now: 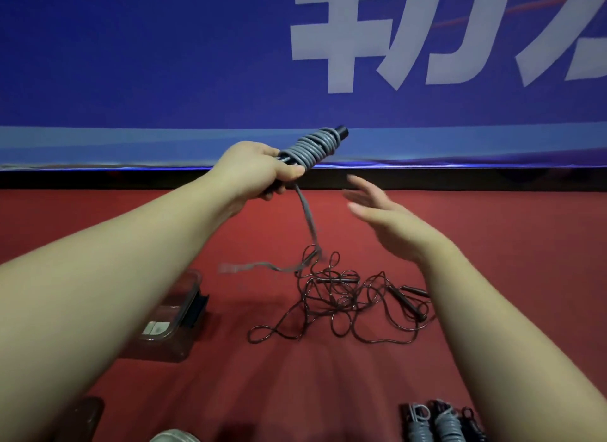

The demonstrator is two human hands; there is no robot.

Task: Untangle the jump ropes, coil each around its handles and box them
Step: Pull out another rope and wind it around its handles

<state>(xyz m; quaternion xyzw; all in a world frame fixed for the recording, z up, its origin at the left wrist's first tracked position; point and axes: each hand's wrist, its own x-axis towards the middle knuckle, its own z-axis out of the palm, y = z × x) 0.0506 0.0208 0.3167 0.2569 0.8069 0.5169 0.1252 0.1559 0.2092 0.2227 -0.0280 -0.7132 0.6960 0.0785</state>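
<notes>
Right, we're gripping the handles [340,132] in our left hand [253,172], fingers curling tight round their lower end. The grey rope [312,147] is sitting in snug turns around them just above the fist. The bundle's long axis is pointing up and away to the right, its black tip toward the blue banner [164,63].

Our right hand [381,218] is hovering below and to the right of that bundle, fingers straight and spread, holding nothing and showing blurred.

Now the bit that matters: the loose tail [307,221] is hanging almost straight down out of the bottom of the left fist. It's lying just left of the right fingertips, between the two hands. With the left hand busy holding, the free right hand is the nearer one for catching it, and we're judging that a short reach leftward is all it's asking for.

Lower down, the tail is meeting the red floor [509,244] and trailing off to the left. Its foot is lying against the upper loops of the black rope tangle [345,303], and through the blur we can't tell whether it's threading through them or only resting on top.

Further out, the clear box [170,313] is waiting on the left, well apart from the tangle. The coiled ropes [441,422] are lying at bottom right, not yet boxed.
</notes>
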